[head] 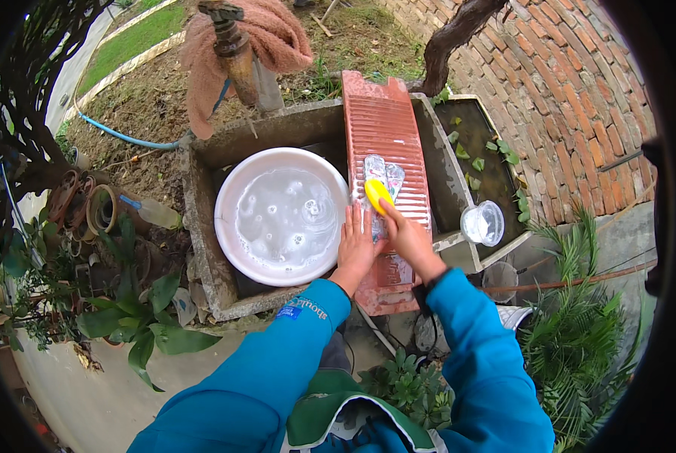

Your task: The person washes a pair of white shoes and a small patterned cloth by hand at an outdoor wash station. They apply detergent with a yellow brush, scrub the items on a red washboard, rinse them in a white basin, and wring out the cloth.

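My right hand (410, 240) grips a yellow oval object (378, 196), seemingly a scrub brush; its underside is hidden. It rests over flat, pale patterned pieces (375, 167) shaped like insoles, wet and soapy. They lie overlapping on the ridges of a red-brown washboard (384, 119). Flat beside and partly over their lower end is my left hand (356, 243), its fingers straight; how firmly it presses cannot be told. To the left, a white plastic basin (222, 226) holds cloudy water with suds.
A concrete trough (205, 272) surrounds the basin, and the washboard lies across it. On its right corner stands a clear plastic tub (482, 223). Behind rise a tap (233, 51) draped with a pink cloth (281, 34) and a tree trunk (448, 45). Potted plants (140, 317) flank the left.
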Available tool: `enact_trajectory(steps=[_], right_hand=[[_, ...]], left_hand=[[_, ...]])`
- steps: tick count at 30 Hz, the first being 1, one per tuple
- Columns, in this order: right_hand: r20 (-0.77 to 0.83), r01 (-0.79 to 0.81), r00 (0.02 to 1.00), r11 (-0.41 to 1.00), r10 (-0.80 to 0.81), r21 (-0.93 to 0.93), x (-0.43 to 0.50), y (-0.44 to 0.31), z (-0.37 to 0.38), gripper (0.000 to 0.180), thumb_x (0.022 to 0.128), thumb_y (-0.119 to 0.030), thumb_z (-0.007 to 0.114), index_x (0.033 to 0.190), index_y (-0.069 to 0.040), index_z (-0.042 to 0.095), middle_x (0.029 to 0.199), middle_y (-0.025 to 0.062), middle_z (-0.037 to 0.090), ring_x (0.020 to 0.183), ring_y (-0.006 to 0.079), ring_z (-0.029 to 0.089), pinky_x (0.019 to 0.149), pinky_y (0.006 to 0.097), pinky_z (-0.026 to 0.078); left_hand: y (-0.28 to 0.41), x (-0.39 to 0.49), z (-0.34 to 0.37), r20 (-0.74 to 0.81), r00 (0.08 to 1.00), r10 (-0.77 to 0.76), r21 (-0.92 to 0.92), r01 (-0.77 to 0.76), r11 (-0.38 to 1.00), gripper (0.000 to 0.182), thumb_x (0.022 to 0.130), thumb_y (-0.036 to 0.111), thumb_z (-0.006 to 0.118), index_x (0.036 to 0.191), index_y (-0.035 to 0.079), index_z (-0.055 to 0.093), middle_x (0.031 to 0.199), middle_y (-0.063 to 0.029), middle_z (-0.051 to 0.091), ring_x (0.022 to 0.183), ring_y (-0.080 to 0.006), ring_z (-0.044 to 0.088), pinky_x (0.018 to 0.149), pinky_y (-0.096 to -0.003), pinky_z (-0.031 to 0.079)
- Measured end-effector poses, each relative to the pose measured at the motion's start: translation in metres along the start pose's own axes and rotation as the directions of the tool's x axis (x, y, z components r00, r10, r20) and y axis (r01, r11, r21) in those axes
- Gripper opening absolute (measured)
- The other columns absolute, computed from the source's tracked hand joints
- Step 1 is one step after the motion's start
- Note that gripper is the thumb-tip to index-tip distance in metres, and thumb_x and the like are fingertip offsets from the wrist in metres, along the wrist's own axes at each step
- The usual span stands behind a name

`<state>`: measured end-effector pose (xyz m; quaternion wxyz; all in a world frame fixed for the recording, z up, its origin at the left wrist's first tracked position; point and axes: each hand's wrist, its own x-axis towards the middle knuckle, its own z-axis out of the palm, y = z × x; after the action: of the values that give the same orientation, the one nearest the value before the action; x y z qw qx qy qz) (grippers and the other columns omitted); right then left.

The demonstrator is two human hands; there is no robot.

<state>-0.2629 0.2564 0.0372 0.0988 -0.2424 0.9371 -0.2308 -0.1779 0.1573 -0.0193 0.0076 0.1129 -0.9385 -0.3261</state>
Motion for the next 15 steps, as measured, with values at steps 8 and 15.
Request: enact_trajectory(steps=[8,15], right_hand=[[-0.04,-0.01,0.999,0.998,0.013,0.066,0.03,-0.014,-0.006,0.037,0.095,-0.027,0.048,0.13,-0.023,0.055,0.076,0.0207,0.065,0.069,0.0359,0.065,0.064,0.0457,0.05],[-0.136,-0.002,0.991,1.0,-0.002,-0.028,0.028,0.006,-0.004,0.034,0.094,-0.029,0.049,0.128,-0.024,0.057,0.078,0.0198,0.066,0.069,0.0368,0.064,0.062,0.0476,0.05]], left_hand=[[0.002,-0.001,-0.005,0.002,1.0,-0.001,-0.008,0.001,1.0,0.085,0.08,0.033,0.069,0.146,0.004,0.024,0.154,-0.0201,0.015,0.143,-0.0383,0.012,0.11,-0.0544,0.023],[0.001,-0.001,-0.003,0.025,1.0,0.002,0.018,-0.002,1.0,0.088,0.081,0.037,0.067,0.147,0.004,0.019,0.154,-0.0209,0.01,0.143,-0.0388,0.009,0.111,-0.0535,0.021]])
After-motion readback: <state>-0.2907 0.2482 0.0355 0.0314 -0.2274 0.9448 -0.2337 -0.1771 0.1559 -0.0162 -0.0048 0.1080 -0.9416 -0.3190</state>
